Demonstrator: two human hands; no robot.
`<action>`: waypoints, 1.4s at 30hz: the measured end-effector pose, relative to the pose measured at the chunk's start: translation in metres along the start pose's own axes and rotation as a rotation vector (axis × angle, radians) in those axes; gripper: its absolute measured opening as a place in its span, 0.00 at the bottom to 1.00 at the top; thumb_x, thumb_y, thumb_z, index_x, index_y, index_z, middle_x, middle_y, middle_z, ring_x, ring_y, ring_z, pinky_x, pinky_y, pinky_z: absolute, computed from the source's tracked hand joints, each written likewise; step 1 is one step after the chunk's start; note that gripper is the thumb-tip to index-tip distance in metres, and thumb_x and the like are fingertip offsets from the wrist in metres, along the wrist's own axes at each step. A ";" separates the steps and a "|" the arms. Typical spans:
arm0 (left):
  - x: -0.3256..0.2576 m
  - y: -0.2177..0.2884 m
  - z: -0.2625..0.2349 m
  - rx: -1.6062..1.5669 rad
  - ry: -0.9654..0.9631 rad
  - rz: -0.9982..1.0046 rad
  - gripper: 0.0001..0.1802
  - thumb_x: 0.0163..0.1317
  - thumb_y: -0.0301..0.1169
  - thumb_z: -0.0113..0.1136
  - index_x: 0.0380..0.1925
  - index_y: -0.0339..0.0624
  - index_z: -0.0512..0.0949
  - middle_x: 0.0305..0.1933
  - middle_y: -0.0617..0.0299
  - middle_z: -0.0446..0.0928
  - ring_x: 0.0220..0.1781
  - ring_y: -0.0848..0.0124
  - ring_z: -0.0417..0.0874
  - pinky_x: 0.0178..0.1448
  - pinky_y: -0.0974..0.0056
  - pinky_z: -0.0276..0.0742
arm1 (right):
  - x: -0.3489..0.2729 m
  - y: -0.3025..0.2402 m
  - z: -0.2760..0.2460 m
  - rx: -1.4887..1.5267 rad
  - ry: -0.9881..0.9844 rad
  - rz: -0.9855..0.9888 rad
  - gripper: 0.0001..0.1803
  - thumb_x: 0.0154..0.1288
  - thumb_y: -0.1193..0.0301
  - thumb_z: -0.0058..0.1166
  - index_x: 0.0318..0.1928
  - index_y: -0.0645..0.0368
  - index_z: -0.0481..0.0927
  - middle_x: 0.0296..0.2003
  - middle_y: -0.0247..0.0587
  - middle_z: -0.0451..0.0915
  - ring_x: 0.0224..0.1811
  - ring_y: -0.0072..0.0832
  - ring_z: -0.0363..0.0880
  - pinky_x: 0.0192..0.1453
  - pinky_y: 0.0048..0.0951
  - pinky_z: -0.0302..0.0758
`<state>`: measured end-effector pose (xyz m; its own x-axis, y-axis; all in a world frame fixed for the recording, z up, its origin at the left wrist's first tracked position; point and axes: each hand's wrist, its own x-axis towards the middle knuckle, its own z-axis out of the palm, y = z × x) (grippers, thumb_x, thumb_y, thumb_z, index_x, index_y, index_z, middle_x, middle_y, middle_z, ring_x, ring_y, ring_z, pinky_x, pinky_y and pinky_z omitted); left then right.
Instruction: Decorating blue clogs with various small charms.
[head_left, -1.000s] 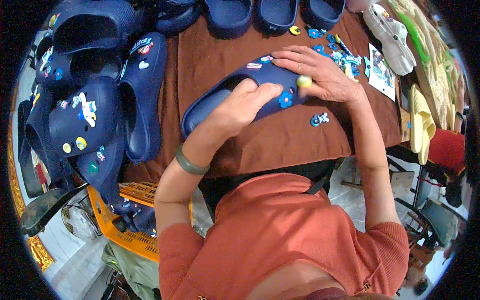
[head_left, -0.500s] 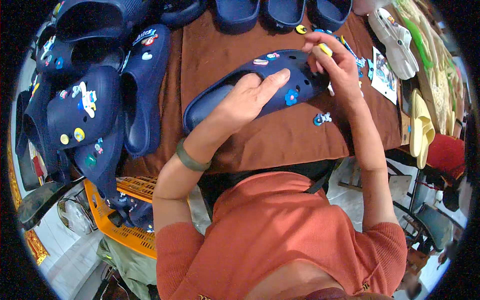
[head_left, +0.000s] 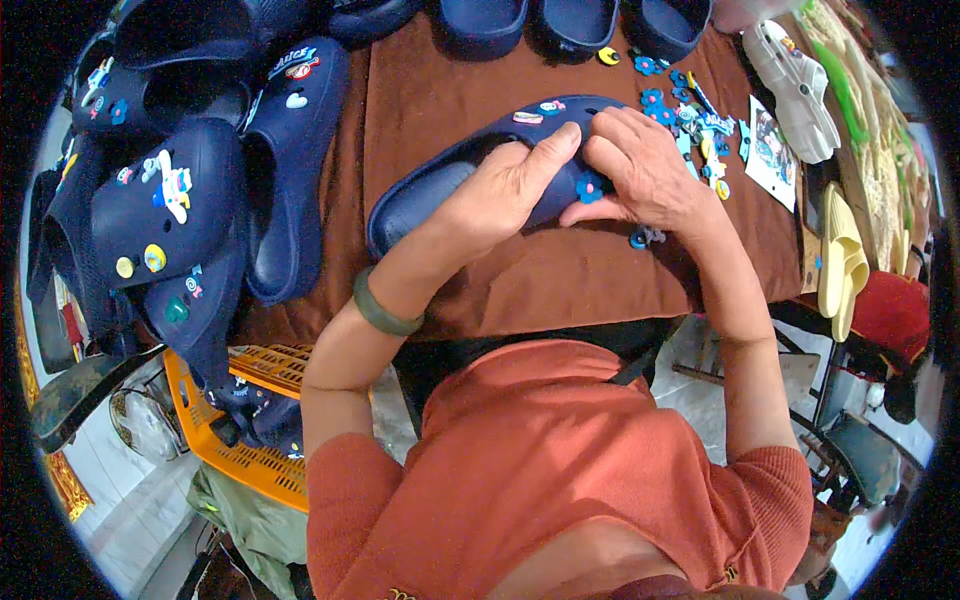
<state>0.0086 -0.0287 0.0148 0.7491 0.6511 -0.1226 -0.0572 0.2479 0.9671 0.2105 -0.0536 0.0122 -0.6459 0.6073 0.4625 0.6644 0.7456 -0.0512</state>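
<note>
Up in the middle of the frame, both hands are wrapped onto one navy clog (head_left: 440,185) that lies slanted on the brown cloth covering the desk (head_left: 420,100), heel end down toward the centre left and toe end up toward the top centre. Left hand (head_left: 510,185) is closed over the upper of the clog, fingers laid flat across it and pointing up right, and there's a dark green bangle (head_left: 383,305) on that wrist. Right hand (head_left: 645,165) is curled on the toe end from the right, fingertips pressed down on the top right next to a small blue flower charm (head_left: 590,188) that's stuck in the clog. A couple more charms sit along the clog's upper edge, a pink-and-white one (head_left: 528,117) among them. Just below the right hand a loose blue charm (head_left: 640,238) lies on the cloth, and a scatter of blue charms (head_left: 690,110) sits in the upper right near a printed card (head_left: 768,150). Over on the left side of the frame is a pile of dark blue clogs (head_left: 180,220) already dotted with colourful charms, with an orange plastic crate (head_left: 240,440) below them at lower left. Far right has a white clog (head_left: 795,85) and a pale yellow sandal (head_left: 840,262).
</note>
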 end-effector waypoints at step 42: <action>-0.009 -0.011 -0.006 0.689 -0.274 0.396 0.17 0.58 0.37 0.57 0.32 0.29 0.77 0.27 0.42 0.76 0.30 0.46 0.77 0.40 0.50 0.74 | -0.027 0.048 -0.003 1.076 -0.357 0.219 0.48 0.46 0.43 0.69 0.63 0.61 0.72 0.52 0.42 0.74 0.55 0.34 0.69 0.63 0.35 0.62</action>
<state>-0.0014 -0.0324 0.0039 0.8975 0.3783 0.2268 -0.0002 -0.5139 0.8578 0.2611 -0.0348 -0.0001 -0.7401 0.6674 0.0824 0.2224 0.3586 -0.9066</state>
